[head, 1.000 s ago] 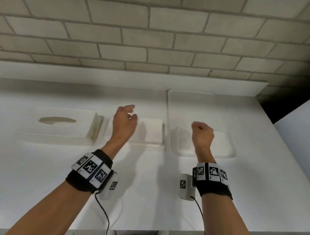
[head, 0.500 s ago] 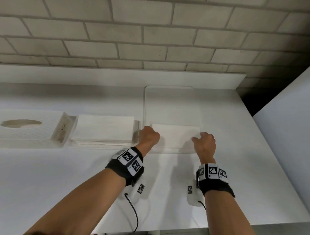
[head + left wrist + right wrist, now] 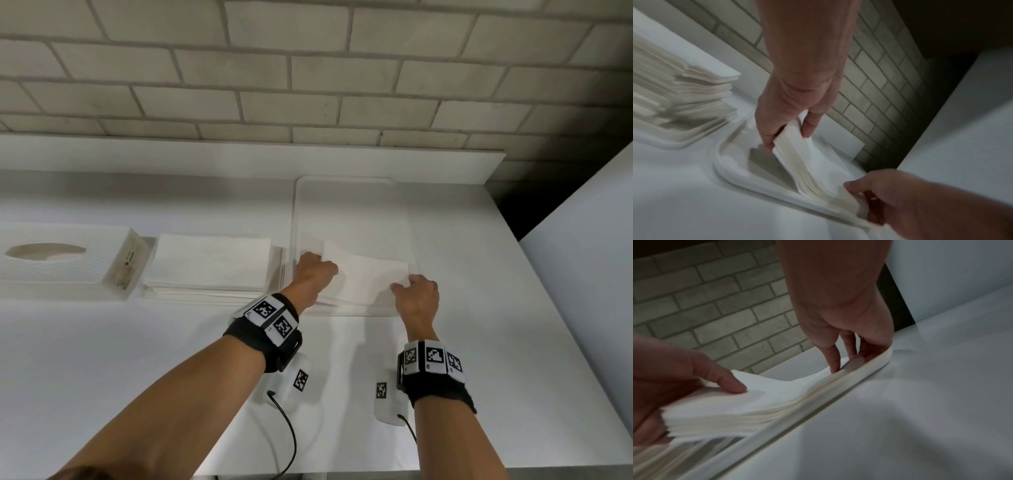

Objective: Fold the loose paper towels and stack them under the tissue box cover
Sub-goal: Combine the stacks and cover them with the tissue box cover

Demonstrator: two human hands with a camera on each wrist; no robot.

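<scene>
Change: half a second back both hands sat low at the near corners of the towels in the tray; now the left hand has its end of the bundle raised off the tray, the right hand at the other end; a second back neither hand touched paper
Grip, left: thumb on top, fingers beneath, clamped on the left end of the bundle
Grip, right: fingers curled down, pinching the right end, which lies low against the tray's near rim
Meaning: probably a lift of the whole bundle toward the folded stack just left of the tray; cover lies further left, off the stack; covering not yet done
Head view: shows layout on the table; bundle thickness unreadable
Left wrist view: shows many layers, and shadow under the raised end
Right wrist view: bundle sags between the hands; left thumb pressed flat on top
</scene>
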